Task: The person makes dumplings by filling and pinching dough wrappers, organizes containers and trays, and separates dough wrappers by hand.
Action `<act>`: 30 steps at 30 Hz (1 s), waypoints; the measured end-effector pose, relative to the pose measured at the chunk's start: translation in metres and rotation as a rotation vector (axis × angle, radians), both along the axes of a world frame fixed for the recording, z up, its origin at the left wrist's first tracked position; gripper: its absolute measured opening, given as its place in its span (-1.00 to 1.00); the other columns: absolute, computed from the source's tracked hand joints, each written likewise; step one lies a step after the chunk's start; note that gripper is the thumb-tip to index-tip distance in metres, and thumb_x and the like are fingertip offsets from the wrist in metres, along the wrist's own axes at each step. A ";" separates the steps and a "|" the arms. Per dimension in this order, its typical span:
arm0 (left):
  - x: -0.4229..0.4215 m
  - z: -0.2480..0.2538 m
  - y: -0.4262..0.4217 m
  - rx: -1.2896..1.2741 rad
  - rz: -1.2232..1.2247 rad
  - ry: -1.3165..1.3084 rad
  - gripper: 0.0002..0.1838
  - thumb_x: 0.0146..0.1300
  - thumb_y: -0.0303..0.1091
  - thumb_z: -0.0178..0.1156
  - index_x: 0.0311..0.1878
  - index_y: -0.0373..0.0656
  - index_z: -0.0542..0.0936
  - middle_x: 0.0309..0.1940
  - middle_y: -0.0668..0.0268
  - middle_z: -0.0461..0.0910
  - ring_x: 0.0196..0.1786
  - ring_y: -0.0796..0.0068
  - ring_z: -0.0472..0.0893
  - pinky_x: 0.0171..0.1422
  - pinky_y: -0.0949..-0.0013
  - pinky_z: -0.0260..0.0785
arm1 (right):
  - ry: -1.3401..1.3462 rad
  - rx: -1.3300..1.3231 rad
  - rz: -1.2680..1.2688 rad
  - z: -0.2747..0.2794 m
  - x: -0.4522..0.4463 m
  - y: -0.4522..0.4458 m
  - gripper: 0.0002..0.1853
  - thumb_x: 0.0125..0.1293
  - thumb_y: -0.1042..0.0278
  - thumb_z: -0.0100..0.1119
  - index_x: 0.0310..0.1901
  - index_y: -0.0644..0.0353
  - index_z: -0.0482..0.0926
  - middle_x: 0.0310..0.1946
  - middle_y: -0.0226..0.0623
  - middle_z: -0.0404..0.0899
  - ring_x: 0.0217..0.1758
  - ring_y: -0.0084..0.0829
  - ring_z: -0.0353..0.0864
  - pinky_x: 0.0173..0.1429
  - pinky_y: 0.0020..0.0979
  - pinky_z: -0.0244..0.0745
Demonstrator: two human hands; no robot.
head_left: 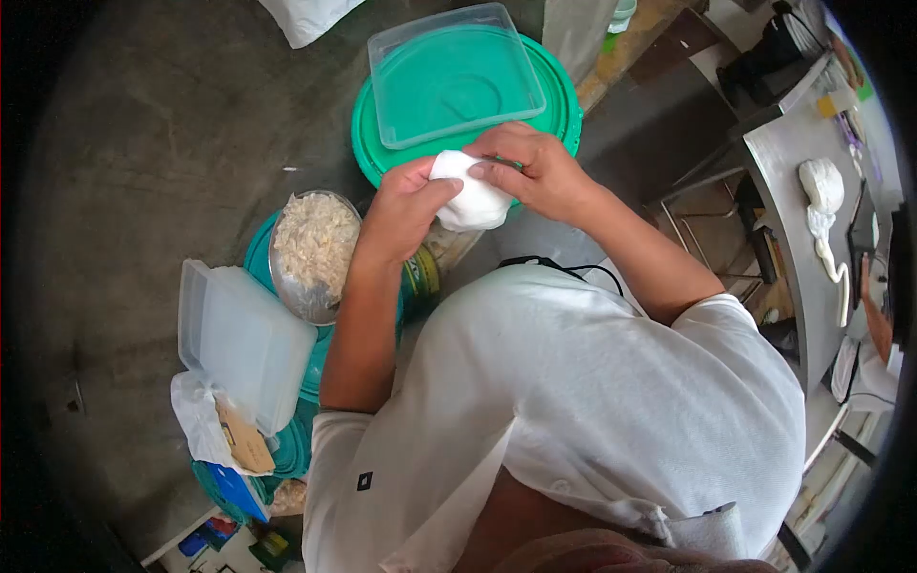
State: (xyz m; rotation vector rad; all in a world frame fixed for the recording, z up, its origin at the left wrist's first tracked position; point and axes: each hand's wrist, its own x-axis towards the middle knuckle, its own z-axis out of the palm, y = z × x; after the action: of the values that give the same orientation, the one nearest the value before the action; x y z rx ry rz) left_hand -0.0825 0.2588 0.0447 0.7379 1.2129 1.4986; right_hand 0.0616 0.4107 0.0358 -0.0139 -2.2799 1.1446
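Note:
Between my two hands is a soft white piece of dough, roundish and smooth. My left hand pinches its left edge between thumb and fingers. At its upper right, my right hand presses thumb and fingers on the rim. Just beyond the hands, a clear plastic tray lies on a round green lid. A metal bowl heaped with pale shredded filling stands to the left, close to my left forearm.
A translucent plastic box leans at the left, beside a white bag and cardboard. On the metal table at the right lies a lump of dough with a long rope of it. Other people are at the far right.

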 end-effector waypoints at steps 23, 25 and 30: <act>0.005 -0.008 0.012 -0.083 0.045 -0.075 -0.70 0.30 -0.45 0.15 0.05 -0.41 0.55 -0.12 0.23 0.64 -0.13 0.53 0.61 0.01 0.42 0.45 | -0.187 -1.115 -0.257 -0.038 -0.015 0.021 -0.82 0.43 0.29 0.09 -0.23 0.23 0.56 -0.38 -0.42 0.57 -0.34 -0.59 0.52 -0.25 -0.49 0.45; 0.005 -0.007 0.011 -0.103 0.049 -0.077 -0.70 0.31 -0.45 0.15 0.05 -0.41 0.55 -0.11 0.23 0.65 -0.13 0.53 0.62 0.01 0.42 0.45 | -0.140 -1.313 -0.232 -0.043 -0.016 0.028 -0.83 0.42 0.30 0.08 -0.19 0.25 0.54 -0.37 -0.37 0.56 -0.33 -0.53 0.55 -0.23 -0.44 0.50; 0.002 0.003 0.004 -0.162 0.046 -0.031 -0.71 0.31 -0.47 0.14 0.04 -0.41 0.56 -0.12 0.22 0.65 -0.13 0.50 0.63 0.03 0.40 0.45 | 0.022 -1.537 -0.183 -0.041 -0.007 0.058 -0.82 0.42 0.32 0.05 -0.11 0.27 0.47 -0.29 -0.30 0.56 -0.28 -0.44 0.57 -0.19 -0.37 0.56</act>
State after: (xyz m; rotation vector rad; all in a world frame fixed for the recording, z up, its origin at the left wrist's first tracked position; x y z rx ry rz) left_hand -0.0804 0.2630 0.0482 0.5800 1.3181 1.4245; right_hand 0.0545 0.4687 -0.0055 -0.7409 -0.8448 2.3880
